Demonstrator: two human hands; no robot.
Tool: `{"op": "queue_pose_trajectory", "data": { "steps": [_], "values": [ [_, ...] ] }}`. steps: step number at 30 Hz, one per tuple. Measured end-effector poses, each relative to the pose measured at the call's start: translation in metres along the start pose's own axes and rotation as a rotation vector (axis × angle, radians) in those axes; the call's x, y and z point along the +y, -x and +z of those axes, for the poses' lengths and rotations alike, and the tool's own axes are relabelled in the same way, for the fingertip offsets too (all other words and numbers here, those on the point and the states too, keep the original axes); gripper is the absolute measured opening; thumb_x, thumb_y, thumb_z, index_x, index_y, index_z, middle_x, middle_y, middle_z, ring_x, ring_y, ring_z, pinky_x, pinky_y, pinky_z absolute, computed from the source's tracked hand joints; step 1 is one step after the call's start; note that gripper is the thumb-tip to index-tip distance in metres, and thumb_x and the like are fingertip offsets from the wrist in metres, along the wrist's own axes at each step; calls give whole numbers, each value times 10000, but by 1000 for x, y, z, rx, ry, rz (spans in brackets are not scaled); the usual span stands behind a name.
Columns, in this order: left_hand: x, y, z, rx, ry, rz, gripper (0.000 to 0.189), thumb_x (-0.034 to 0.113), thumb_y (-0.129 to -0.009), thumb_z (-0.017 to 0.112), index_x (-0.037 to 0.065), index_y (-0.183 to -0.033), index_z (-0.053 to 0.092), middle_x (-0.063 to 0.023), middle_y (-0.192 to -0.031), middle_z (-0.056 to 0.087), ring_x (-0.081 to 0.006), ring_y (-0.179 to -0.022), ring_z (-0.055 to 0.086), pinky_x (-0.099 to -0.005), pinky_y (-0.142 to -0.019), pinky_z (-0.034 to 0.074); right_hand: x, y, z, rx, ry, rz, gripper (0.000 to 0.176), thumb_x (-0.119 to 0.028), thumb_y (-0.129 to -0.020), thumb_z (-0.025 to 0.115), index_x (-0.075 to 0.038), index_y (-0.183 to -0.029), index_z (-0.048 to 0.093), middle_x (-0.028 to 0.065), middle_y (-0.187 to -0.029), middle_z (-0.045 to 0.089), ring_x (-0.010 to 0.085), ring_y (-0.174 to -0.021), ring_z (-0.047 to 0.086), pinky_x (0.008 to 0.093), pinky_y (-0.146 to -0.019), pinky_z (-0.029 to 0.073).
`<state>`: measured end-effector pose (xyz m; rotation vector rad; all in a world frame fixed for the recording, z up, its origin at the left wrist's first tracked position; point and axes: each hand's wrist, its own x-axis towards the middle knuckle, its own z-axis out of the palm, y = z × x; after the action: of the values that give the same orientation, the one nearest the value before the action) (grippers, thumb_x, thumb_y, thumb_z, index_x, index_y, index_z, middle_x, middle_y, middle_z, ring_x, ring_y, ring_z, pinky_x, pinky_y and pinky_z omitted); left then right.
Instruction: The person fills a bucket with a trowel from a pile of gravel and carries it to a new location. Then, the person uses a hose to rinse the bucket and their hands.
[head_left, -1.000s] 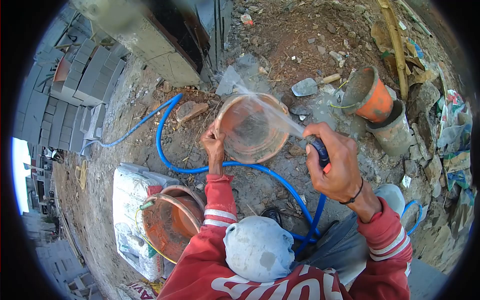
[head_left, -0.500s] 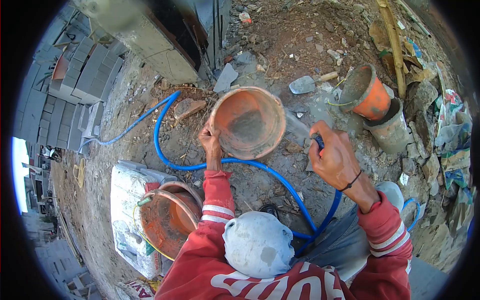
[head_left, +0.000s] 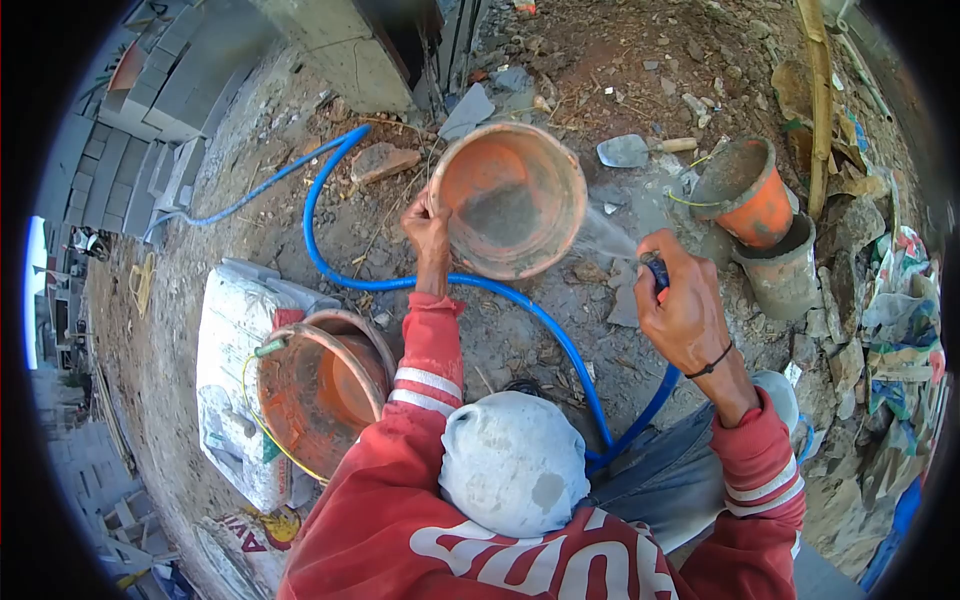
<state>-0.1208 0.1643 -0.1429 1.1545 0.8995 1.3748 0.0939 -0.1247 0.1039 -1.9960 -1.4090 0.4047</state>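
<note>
**Bucket held at the rim, water striking its outer wall**

View from the head camera, as I follow it remotely. My left hand has its grip clamped on the near-left rim of the bucket, thumb inside the mouth. The bucket's mouth is turned up toward me, its orange inner wall coated with grey residue; I cannot tell whether its base touches the ground. My right hand has its grip closed around a dark hose end, apart from the bucket, and water sprays from there onto the bucket's right side. A blue hose loops across the dirt below the bucket. Beyond, a trowel lies flat, near an orange bucket tilted into a grey bucket. At left, nested buckets stand against a white sack.
</note>
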Motion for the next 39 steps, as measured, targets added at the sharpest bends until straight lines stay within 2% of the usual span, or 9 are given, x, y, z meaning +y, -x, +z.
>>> {"op": "queue_pose_trajectory", "data": {
  "steps": [4, 7, 9, 11, 17, 24, 34, 37, 39],
  "values": [
    [13, 3, 21, 59, -4, 101, 141, -117, -706, 621, -15, -628, 561, -120, -1153, 729, -78, -776, 582, -271, -597, 407, -15, 5, 10, -136, -45, -34, 211, 13, -857, 646, -10, -1053, 573, 206, -671, 596, 422, -620, 628, 491, -590, 470],
    [14, -1, 26, 122, -83, -8, 92, -113, -707, 626, -34, -666, 604, -135, -1137, 729, -77, -759, 575, -264, -607, 418, -18, 9, 20, -174, -82, -172, 212, 13, -852, 647, -3, -1048, 569, 218, -724, 613, 427, -637, 631, 498, -591, 467],
    [25, -3, 37, 194, -64, -1, 73, -102, -722, 623, -41, -742, 659, -108, -1038, 735, -82, -734, 569, -259, -622, 432, -23, 6, 20, -241, -91, -172, 218, 15, -848, 647, 1, -1050, 566, 231, -771, 627, 430, -653, 638, 502, -593, 468],
    [30, -3, 37, 196, -86, -50, 241, -94, -743, 650, -24, -949, 754, -17, -860, 697, -108, -722, 599, -283, -690, 487, -23, 5, 21, -264, -84, -166, 215, 16, -848, 647, 1, -1047, 567, 231, -772, 629, 430, -654, 639, 503, -594, 470],
    [21, -15, 25, 267, -76, -128, 231, -79, -763, 622, -28, -969, 713, -99, -904, 728, -163, -753, 661, -319, -717, 542, -15, 0, 21, -206, -28, -125, 199, 16, -851, 648, -2, -1035, 576, 221, -718, 615, 421, -639, 640, 497, -592, 476],
    [-8, -16, -21, 232, 24, -203, 132, -88, -766, 587, -2, -855, 632, -84, -857, 696, -179, -693, 642, -336, -673, 552, -14, -13, 2, 13, 10, -28, 168, 14, -881, 639, -21, -1033, 579, 203, -672, 599, 364, -554, 618, 452, -542, 449],
    [-27, -14, -42, 238, 158, -256, 249, -107, -767, 551, -7, -958, 676, -95, -949, 717, -194, -782, 680, -353, -718, 579, -20, -17, 8, -37, 8, -53, 193, 14, -880, 636, -38, -1057, 583, 182, -679, 593, 339, -549, 608, 424, -526, 449],
    [-30, -12, -45, 157, 135, -202, 269, -99, -785, 569, -3, -1004, 693, -78, -978, 722, -182, -803, 681, -353, -753, 580, -35, -13, 14, -197, -127, -72, 194, 15, -873, 644, -40, -1049, 583, 167, -688, 593, 333, -545, 606, 420, -524, 452],
    [-21, -7, -41, 29, 80, -128, 277, -52, -823, 644, -3, -1087, 711, -56, -1003, 725, -159, -844, 679, -345, -801, 572, -37, -10, 24, -252, -207, -233, 203, 16, -865, 654, -41, -1047, 585, 161, -705, 599, 330, -550, 609, 420, -522, 452]
  ]
}}
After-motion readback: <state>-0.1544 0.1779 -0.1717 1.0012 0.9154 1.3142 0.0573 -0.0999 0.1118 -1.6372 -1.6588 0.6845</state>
